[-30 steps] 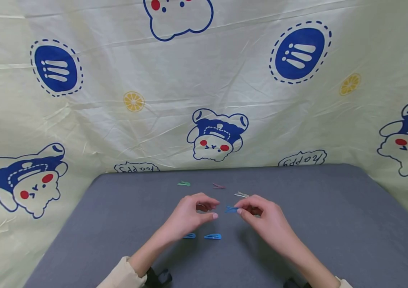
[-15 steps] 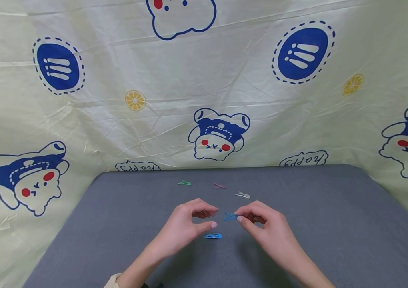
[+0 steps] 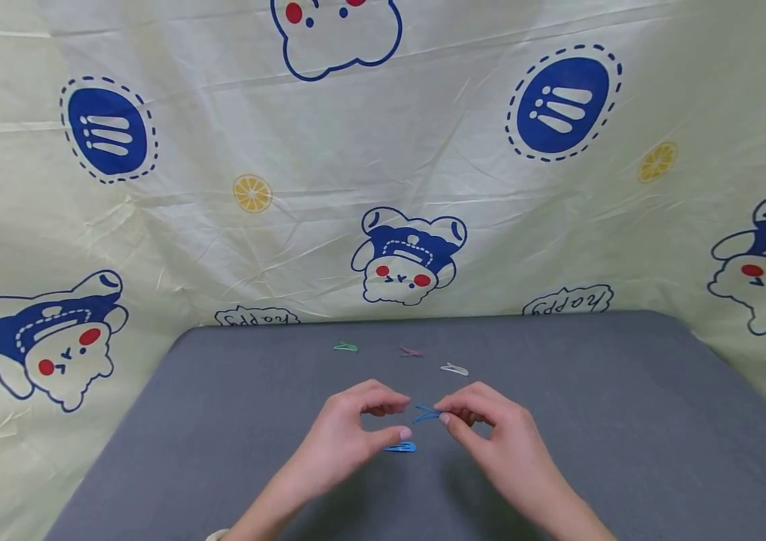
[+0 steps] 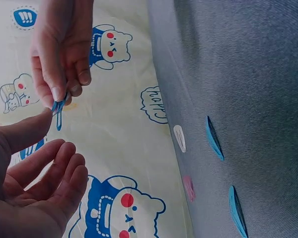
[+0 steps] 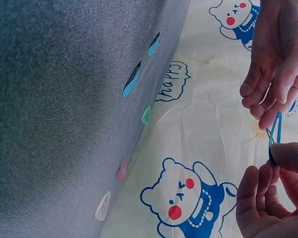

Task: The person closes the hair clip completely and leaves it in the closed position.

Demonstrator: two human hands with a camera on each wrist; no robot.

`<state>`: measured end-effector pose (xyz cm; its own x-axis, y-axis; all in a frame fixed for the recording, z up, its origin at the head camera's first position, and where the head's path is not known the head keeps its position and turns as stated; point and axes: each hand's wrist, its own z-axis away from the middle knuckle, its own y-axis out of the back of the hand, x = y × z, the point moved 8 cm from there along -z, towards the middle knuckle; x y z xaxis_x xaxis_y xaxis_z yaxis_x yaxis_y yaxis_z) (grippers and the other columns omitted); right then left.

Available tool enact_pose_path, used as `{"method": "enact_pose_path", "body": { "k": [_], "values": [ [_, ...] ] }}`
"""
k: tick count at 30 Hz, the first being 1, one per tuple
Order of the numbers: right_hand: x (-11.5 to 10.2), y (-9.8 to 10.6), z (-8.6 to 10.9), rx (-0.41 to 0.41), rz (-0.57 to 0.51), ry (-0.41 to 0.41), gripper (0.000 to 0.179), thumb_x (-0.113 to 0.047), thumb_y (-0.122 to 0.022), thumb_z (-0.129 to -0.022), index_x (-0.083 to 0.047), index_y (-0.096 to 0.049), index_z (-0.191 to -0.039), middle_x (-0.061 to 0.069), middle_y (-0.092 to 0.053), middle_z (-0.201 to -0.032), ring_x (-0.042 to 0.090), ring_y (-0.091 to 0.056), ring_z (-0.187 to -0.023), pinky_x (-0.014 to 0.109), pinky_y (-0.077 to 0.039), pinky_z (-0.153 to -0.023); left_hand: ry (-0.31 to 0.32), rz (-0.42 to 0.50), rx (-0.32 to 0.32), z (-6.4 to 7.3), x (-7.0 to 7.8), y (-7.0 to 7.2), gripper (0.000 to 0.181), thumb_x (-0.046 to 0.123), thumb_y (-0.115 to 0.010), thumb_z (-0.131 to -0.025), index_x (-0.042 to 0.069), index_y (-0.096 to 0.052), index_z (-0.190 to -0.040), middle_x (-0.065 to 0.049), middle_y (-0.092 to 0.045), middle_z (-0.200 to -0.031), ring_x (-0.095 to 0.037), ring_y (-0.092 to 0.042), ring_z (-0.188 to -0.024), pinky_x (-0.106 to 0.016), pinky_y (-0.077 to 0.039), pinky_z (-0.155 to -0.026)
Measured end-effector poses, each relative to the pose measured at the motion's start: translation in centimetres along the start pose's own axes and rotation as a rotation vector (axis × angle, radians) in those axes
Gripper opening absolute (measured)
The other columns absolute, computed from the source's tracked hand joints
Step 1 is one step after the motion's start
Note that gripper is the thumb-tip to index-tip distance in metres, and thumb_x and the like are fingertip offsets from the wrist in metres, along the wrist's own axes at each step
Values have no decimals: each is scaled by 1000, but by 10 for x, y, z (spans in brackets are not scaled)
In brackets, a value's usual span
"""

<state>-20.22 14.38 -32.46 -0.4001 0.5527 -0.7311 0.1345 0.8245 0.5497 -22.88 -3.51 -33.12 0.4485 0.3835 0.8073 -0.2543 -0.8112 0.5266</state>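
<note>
Between finger and thumb, my right hand [image 3: 501,436] pinches a blue snap hair clip [image 3: 426,413] by one end. The clip is sprung apart into a V, its free ends pointing at my left hand [image 3: 349,436]. That left hand has its thumb and fingers spread; the head view shows a small gap between them and the clip. Below the hands lies another blue hair clip [image 3: 402,447], partly covered by the left thumb. The left wrist view shows two blue clips on the table, a nearer one [image 4: 237,210] and a farther one [image 4: 214,140].
Farther back on the grey table [image 3: 592,421] lie a green hair clip [image 3: 345,346], a pink one [image 3: 411,352] and a white one [image 3: 454,369]. A printed cloth [image 3: 315,248] hangs behind the table's far edge.
Both hands have come down slightly toward the body, the held clip moving lower and a little left. The left hand now covers one blue clip on the table and overlaps another.
</note>
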Motion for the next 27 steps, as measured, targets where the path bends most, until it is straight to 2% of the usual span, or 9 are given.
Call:
{"method": "enact_pose_path", "body": {
  "k": [7, 13, 21, 27],
  "values": [
    [-6, -2, 2, 11, 30, 57, 27, -5, -76, -85, -30, -72, -94, -18, -59, -88, 4, -57, -75, 26, -51, -67, -60, -60, 21, 2, 4, -4, 30, 19, -81, -83, 17, -74, -112, 17, -63, -103, -6, -60, -97, -30, -50, -85],
    [-14, -5, 6, 25, 52, 118, 27, -2, -78, -83, -26, -73, -93, -19, -58, -88, 2, -56, -75, 25, -51, -66, -120, -70, 33, 4, 10, -5, 29, 16, -81, -83, 14, -74, -111, 9, -66, -103, -6, -60, -95, -26, -51, -80],
    [-13, -9, 8, 43, 19, 110, 29, -5, -77, -84, -31, -73, -98, -20, -60, -92, 4, -56, -79, 26, -52, -67, -172, -40, 61, 5, 13, -5, 19, 9, -77, -85, 12, -75, -103, 6, -68, -98, -5, -61, -90, -26, -51, -79],
    [-6, -8, 8, 83, -43, 82, 26, -11, -75, -87, -34, -73, -99, -19, -63, -91, 6, -58, -79, 26, -51, -67, -194, -35, 85, 5, 14, -5, 12, 8, -75, -87, 14, -76, -98, 9, -68, -93, -6, -61, -88, -27, -51, -78]
  ]
}}
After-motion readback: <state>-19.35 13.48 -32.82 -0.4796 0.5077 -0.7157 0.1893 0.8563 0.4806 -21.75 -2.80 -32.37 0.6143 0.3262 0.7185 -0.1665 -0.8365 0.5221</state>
